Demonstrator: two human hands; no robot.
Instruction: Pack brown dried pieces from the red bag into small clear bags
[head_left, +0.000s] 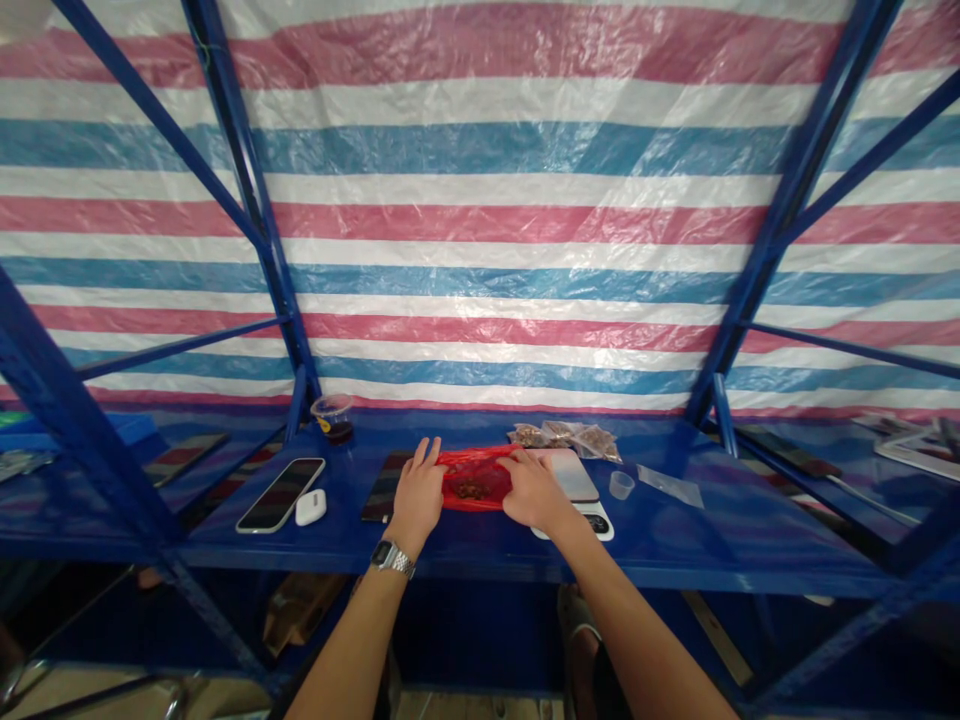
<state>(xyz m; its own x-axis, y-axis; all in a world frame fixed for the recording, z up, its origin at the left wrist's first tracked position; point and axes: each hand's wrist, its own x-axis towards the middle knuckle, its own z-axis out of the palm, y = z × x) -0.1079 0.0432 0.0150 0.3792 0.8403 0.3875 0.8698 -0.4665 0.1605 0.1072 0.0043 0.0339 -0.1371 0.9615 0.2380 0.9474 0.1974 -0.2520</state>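
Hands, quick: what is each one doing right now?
Left hand: on the red plastic bag, grip unclear.
Right hand: on the same bag, grip unclear.

My left hand [417, 487] and right hand [534, 490] are reaching forward side by side, palms down, with a narrow gap between them. My left fingers [429, 457] are pointing forward and slightly inward, and my right fingers [514, 463] are angling inward towards them. My left forearm [356, 640] and right forearm [637, 635] are stretching up from below, converging towards my hands.
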